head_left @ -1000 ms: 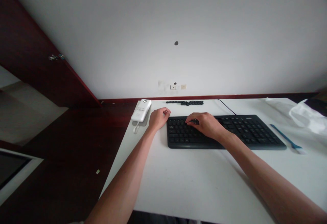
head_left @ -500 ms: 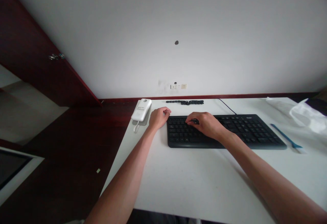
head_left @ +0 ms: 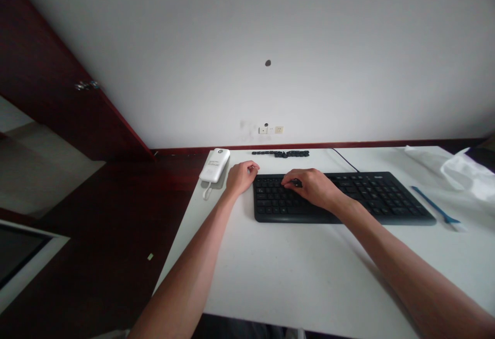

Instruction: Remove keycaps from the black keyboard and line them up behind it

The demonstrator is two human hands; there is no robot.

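Head view: the left hand and the right hand stand apart, both over or beside the black keyboard, which lies flat on the white tabletop; the left hand sits just off the keyboard's left end, loosely curled, knuckles up, and its fingers are partly hidden, so any hold cannot be confirmed; the right hand lies on the keyboard's upper middle, fingertips bunched around a small black piece, too small to identify; whether it is gripped cannot be confirmed.

Beyond the keyboard's far edge lies a row of small black keycaps, apart from both hands; left of the keyboard stands a white corded device, just beside the left hand; behind the keyboard runs a black cable; right of the keyboard lie a slim blue tool and a white plastic bag; above the keyboard, a wall socket plate is fixed to the wall.
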